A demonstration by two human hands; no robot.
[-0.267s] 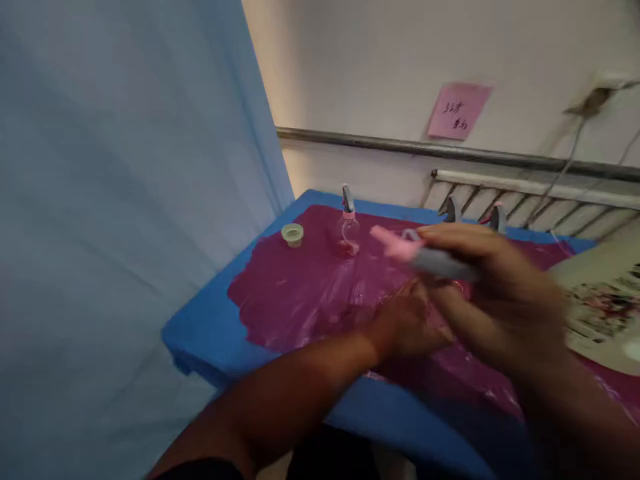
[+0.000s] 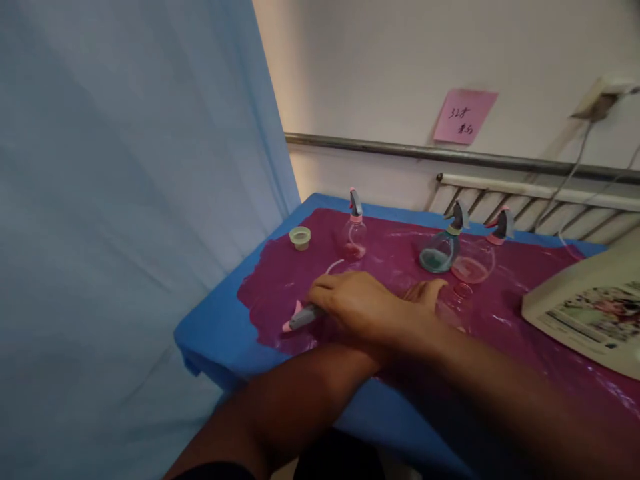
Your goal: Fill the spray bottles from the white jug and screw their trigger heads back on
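My right hand [image 2: 357, 303] crosses over my left forearm. It is closed on a grey and pink spray nozzle [image 2: 306, 317], whose white tube [image 2: 334, 267] pokes out above the fingers, low over the plastic sheet. My left hand [image 2: 427, 293] is partly hidden behind the right wrist. Its fingers rest around a clear, round bottle [image 2: 453, 308] with an open neck and a pinkish tint. Just behind that bottle stand a spray bottle with green liquid [image 2: 440, 250] and a spray bottle with pink liquid [image 2: 475, 260].
Another pink spray bottle [image 2: 355, 237] and a small pale green cup [image 2: 300, 238] stand at the back left. A large cream jug [image 2: 590, 310] is at the right. Purple plastic [image 2: 280, 287] covers the blue tabletop [image 2: 210, 333]; a blue curtain [image 2: 125, 200] hangs at the left.
My right hand has swung left and down with the spray nozzle, from right of my left hand to across my left forearm. The bottles at the back right now show.
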